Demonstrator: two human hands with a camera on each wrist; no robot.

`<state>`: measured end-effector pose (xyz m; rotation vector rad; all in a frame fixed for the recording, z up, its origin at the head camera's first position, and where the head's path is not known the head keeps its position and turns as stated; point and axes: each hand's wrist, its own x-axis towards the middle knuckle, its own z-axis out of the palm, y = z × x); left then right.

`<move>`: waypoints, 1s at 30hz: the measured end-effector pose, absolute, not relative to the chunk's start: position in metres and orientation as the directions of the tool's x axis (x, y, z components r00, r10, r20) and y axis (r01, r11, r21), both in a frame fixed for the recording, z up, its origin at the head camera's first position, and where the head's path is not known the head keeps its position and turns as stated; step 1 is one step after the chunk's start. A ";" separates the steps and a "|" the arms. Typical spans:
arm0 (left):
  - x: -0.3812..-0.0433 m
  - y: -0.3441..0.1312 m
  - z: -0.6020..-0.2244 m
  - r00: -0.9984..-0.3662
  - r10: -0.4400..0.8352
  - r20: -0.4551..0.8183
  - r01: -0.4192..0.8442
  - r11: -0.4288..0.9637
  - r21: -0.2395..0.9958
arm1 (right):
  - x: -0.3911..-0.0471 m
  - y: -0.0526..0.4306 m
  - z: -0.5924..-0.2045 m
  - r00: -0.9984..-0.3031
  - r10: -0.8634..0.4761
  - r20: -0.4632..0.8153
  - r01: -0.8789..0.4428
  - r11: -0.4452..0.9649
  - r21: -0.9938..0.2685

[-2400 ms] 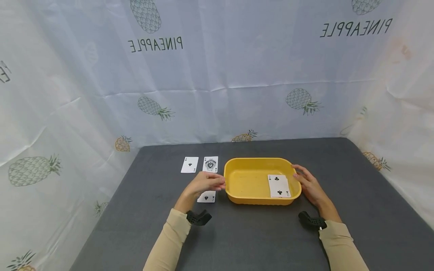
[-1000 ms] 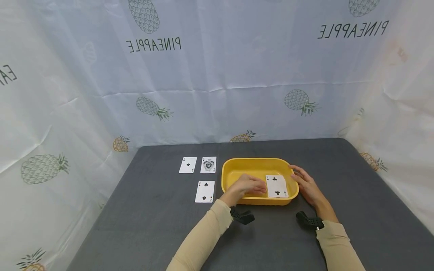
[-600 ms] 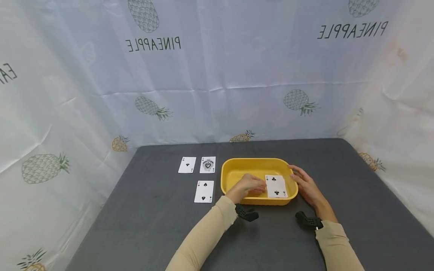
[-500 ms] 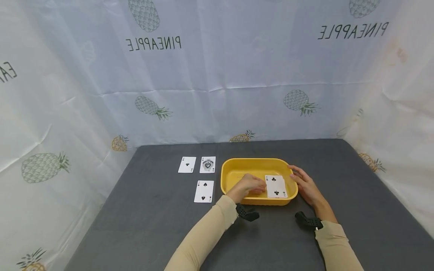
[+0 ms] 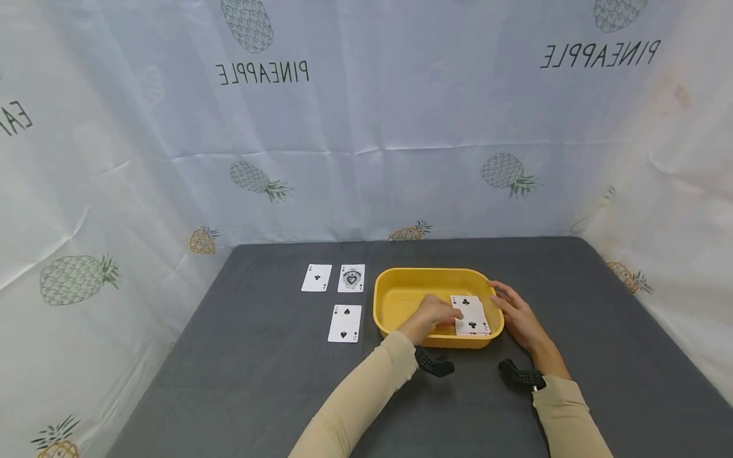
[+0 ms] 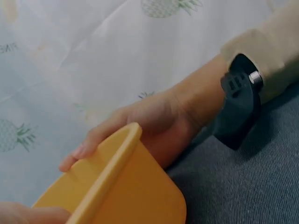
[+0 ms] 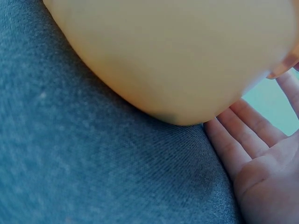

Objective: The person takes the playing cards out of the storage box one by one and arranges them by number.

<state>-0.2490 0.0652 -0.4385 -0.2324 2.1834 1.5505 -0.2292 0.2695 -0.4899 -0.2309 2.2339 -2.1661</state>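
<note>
In the head view my left hand (image 5: pixel 432 313) reaches into a yellow plastic tray (image 5: pixel 395 271). It pinches the left edge of the top playing card (image 5: pixel 472 313), a two of clubs. A fingertip lies over the card's face; the other fingers are partly hidden. Under it more cards peek out, one with a bit of red at the lower edge. My right hand (image 5: pixel 518 317) holds the tray's right end, thumb over the rim. The left wrist view shows the right hand (image 6: pixel 159 119) at the tray wall (image 6: pixel 145 186). In the right wrist view its fingers (image 7: pixel 233 144) lie along the outside.
On the dark grey tabletop (image 5: pixel 258 394), left of the tray, lie an ace of clubs (image 5: pixel 316 278), an ace with an ornate emblem (image 5: pixel 351 278) and a two of spades (image 5: pixel 345 324). A white pineapple-print curtain (image 5: pixel 366 191) hangs behind and at both sides.
My left hand moved from the two of spades into the tray and onto the top card, which slid slightly right, baring red beneath. The right hand stayed on the tray's right end.
</note>
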 end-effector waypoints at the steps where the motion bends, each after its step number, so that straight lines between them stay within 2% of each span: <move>1: -0.249 0.067 -0.439 -0.890 0.115 -0.441 -0.375 0.365 0.852 | -0.229 0.270 -0.490 -0.989 -0.123 0.087 -0.091 0.025 -0.996; 9: -0.246 0.072 -0.440 -0.927 0.126 -0.353 -0.273 0.419 0.866 | -0.229 0.272 -0.493 -0.986 -0.126 0.108 -0.110 0.003 -0.994; 21: -0.246 0.073 -0.442 -0.935 0.083 -0.346 -0.288 0.396 0.872 | -0.231 0.272 -0.496 -0.981 -0.143 0.130 -0.128 -0.020 -0.992; 30: -0.244 0.065 -0.436 -0.945 0.058 -0.322 -0.269 0.423 0.865 | -0.231 0.270 -0.494 -0.991 -0.110 0.071 -0.075 0.038 -0.996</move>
